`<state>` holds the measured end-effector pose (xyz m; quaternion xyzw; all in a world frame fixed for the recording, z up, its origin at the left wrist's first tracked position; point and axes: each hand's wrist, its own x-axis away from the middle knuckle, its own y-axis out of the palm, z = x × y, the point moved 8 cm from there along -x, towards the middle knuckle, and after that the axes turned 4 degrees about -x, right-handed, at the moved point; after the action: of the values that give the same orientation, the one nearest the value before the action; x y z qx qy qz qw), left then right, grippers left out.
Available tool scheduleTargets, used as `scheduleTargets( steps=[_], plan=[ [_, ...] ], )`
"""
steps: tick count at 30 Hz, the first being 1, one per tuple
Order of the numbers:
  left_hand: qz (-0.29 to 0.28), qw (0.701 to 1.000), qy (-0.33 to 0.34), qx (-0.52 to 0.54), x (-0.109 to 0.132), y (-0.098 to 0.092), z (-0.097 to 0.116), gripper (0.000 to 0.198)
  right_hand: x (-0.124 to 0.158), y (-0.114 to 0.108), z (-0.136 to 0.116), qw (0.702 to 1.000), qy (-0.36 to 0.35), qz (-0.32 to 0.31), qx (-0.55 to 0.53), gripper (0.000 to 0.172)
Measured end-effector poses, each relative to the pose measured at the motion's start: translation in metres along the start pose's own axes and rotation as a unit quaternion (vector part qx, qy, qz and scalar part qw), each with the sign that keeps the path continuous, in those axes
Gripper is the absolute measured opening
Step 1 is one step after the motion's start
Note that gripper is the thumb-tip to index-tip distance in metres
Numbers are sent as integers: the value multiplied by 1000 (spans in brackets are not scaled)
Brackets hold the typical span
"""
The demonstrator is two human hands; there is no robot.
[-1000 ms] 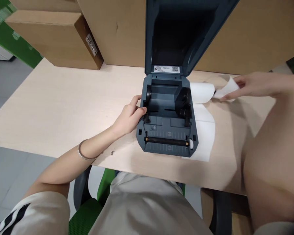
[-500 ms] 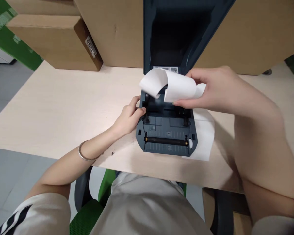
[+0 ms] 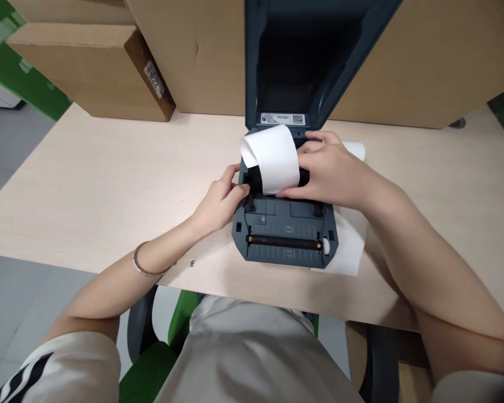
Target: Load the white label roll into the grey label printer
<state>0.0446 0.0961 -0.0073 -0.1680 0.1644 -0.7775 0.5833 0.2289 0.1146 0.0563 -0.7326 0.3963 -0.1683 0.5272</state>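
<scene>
While left hand [image 3: 217, 206] is clasping the blue-grey printer [image 3: 285, 221] at left, right hand [image 3: 338, 173] is arching inward, fingers [image 3: 313, 161] part-closed on a loose-ended white roll [image 3: 277, 159].

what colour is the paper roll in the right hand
The paper roll is white, seen best in the head view.

My right grip [image 3: 334, 173]: moved from the printer's [image 3: 289, 224] right side to its rear half.
Paper roll [image 3: 278, 159]: I carried it across too, then lowered it toward the printer's rear half.
Lid label [image 3: 283, 119]: partly covered before, now showing fully behind the printer's base.
</scene>
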Motion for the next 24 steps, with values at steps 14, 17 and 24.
scheduleTargets(
  steps=[14, 17, 24],
  plan=[
    [2, 1000, 18, 0, 0, -1, 2, 55, 18, -34, -34, 982, -82, -76, -151, 29],
    [-3, 1000, 20, -3, 0, 0, 2, 55, 27, -33, -37, 969, -46, -137, -198, 26],
    [1, 1000, 19, -19, 3, -2, 6, 46, 35, -15, -50, 935, -79, -255, -234, 35]
  ],
)
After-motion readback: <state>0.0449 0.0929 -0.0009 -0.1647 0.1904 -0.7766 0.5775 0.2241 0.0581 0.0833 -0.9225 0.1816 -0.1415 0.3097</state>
